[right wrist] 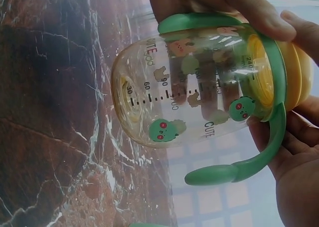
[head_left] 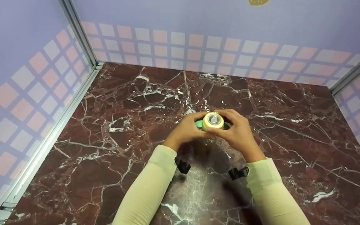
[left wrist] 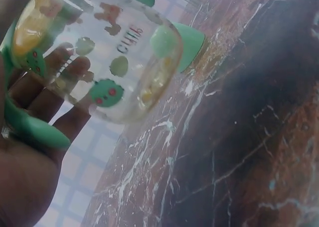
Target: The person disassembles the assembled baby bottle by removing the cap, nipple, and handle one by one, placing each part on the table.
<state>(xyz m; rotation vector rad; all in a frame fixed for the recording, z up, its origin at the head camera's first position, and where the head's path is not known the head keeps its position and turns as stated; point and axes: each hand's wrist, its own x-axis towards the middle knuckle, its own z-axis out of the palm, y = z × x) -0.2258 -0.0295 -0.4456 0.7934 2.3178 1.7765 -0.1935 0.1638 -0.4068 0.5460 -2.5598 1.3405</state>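
A clear baby bottle [head_left: 214, 121] with a yellow collar, green side handles and a transparent top piece is held upright above the table. My left hand [head_left: 187, 129] grips it from the left, its fingers spread behind the clear body [left wrist: 114, 53] in the left wrist view. From the right, my right hand [head_left: 237, 131] holds the bottle around the collar. Small cartoon prints and measuring marks show on the body [right wrist: 194, 87] in the right wrist view. A green piece [left wrist: 192, 45] stands on the table beyond the bottle; the hands hide it in the head view.
The dark red marbled tabletop [head_left: 105, 175] has white veins. Lilac panels with pink and white squares, such as the back wall [head_left: 195, 40], enclose it on the left, back and right. A metal strip [head_left: 52, 137] runs along the left edge.
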